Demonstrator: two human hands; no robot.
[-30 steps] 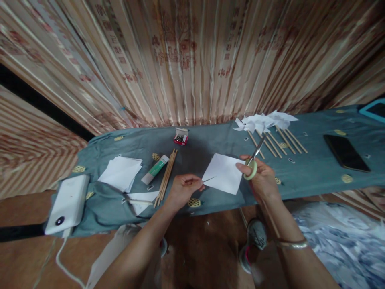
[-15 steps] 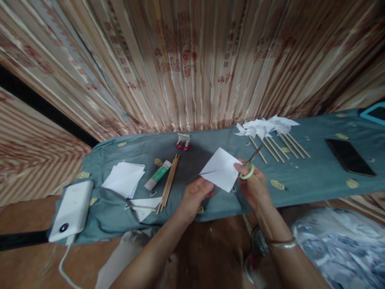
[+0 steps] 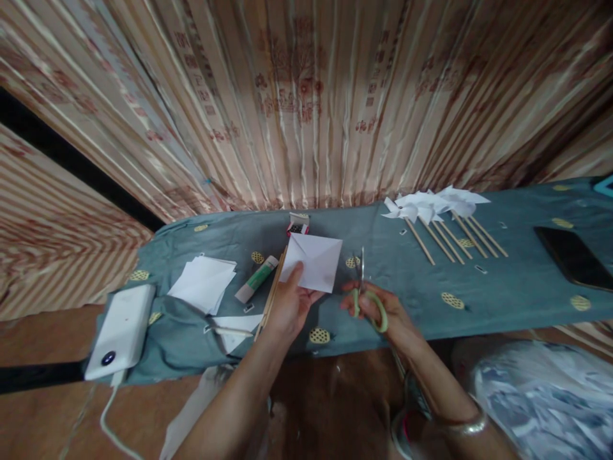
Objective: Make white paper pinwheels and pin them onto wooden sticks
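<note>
Between the thumb and fingers of my left hand (image 3: 290,305) is a square sheet of white paper (image 3: 318,259), held above the cloth with crease or cut lines running toward its middle. My right hand (image 3: 383,313) grips scissors (image 3: 378,310) with pale green handles. Their blades point up and away, apart from the paper's right edge. Wooden sticks (image 3: 272,297) lie partly hidden behind my left hand and the paper. Just beyond the paper is a small red box (image 3: 298,225) with its lid up, holding small dark pieces.
On the green cloth (image 3: 306,361) lie a stack of white paper (image 3: 205,284), a green-and-white box (image 3: 257,279), a pen on a paper triangle (image 3: 237,329) and a white power bank (image 3: 122,332). Paper pinwheels (image 3: 435,206) on sticks and a dark phone (image 3: 572,255) are at the right.
The paper has turned and moved left in my left hand. My right hand has let go of the paper's edge and swung the scissors upright, lower and to the left.
</note>
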